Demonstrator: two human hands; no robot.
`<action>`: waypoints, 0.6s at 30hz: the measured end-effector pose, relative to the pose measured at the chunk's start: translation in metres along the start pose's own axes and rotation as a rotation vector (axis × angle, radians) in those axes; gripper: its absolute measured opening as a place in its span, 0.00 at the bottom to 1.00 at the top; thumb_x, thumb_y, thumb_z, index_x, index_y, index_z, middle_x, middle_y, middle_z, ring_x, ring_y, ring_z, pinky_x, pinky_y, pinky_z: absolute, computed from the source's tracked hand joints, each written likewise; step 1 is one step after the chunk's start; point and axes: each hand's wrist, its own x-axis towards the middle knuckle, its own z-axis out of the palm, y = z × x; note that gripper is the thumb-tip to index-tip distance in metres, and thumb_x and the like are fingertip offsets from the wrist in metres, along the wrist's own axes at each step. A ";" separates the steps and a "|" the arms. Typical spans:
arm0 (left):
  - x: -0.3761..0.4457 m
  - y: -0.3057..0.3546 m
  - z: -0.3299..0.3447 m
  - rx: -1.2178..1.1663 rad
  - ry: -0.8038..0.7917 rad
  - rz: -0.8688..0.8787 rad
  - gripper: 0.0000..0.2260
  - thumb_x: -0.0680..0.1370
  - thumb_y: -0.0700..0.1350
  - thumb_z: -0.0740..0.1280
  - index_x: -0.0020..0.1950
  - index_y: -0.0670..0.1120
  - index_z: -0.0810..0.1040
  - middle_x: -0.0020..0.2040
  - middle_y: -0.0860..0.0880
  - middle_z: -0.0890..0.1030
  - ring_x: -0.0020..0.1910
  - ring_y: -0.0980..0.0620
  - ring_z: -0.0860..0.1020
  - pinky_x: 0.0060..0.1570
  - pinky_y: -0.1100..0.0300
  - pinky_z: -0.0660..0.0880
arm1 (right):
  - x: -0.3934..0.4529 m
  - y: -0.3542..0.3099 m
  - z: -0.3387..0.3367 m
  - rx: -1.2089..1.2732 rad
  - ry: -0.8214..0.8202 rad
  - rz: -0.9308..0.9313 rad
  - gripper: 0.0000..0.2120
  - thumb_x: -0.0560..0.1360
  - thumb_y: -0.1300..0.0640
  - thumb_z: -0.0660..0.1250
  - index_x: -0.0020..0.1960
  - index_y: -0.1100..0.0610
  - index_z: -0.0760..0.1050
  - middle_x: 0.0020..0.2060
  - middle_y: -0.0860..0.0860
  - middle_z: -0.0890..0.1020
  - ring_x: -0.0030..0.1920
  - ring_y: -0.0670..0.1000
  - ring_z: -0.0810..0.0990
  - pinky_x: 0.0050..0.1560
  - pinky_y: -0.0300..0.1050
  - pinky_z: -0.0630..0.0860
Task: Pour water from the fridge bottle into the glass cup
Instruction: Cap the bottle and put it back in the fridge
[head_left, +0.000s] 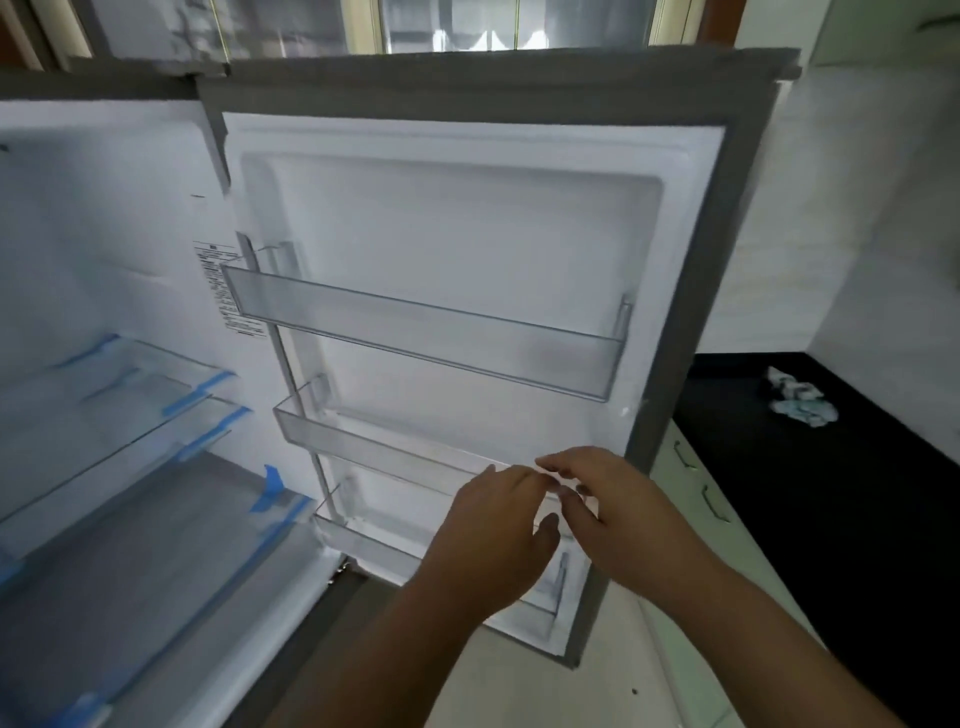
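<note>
Both hands at middle door shelf (395, 441); left hand (493, 530) and right hand (608, 512) fingers loosely curled, grip unclear. Bottle, cup unseen. Chilled bottle likely slippery, heavy; grasp mid-body.

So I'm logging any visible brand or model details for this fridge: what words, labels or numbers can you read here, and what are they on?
Nothing here can be read.
Printed label on the fridge's inner side wall, beside the top door shelf: rows of dark print, too small and blurred to read.
Door, shelves, blue tape, counter: no text visible.
</note>
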 end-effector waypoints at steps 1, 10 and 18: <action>0.000 0.006 0.009 0.036 0.002 -0.018 0.18 0.84 0.58 0.60 0.71 0.54 0.77 0.69 0.56 0.81 0.68 0.55 0.77 0.80 0.51 0.61 | -0.004 0.008 -0.006 -0.003 0.014 -0.010 0.14 0.84 0.54 0.64 0.67 0.45 0.78 0.57 0.34 0.75 0.59 0.39 0.75 0.65 0.35 0.71; -0.007 0.024 0.044 0.040 0.144 -0.233 0.28 0.77 0.72 0.59 0.59 0.50 0.79 0.67 0.51 0.79 0.81 0.51 0.62 0.83 0.48 0.48 | -0.017 0.056 -0.048 -0.051 0.236 0.060 0.12 0.80 0.44 0.68 0.41 0.47 0.71 0.35 0.45 0.76 0.36 0.45 0.78 0.40 0.40 0.78; -0.040 0.027 0.031 0.017 0.210 -0.309 0.12 0.80 0.56 0.71 0.51 0.48 0.77 0.66 0.49 0.80 0.81 0.55 0.61 0.79 0.63 0.38 | -0.022 0.049 -0.053 0.131 0.322 0.052 0.25 0.75 0.44 0.75 0.63 0.47 0.65 0.63 0.48 0.68 0.61 0.50 0.74 0.60 0.49 0.78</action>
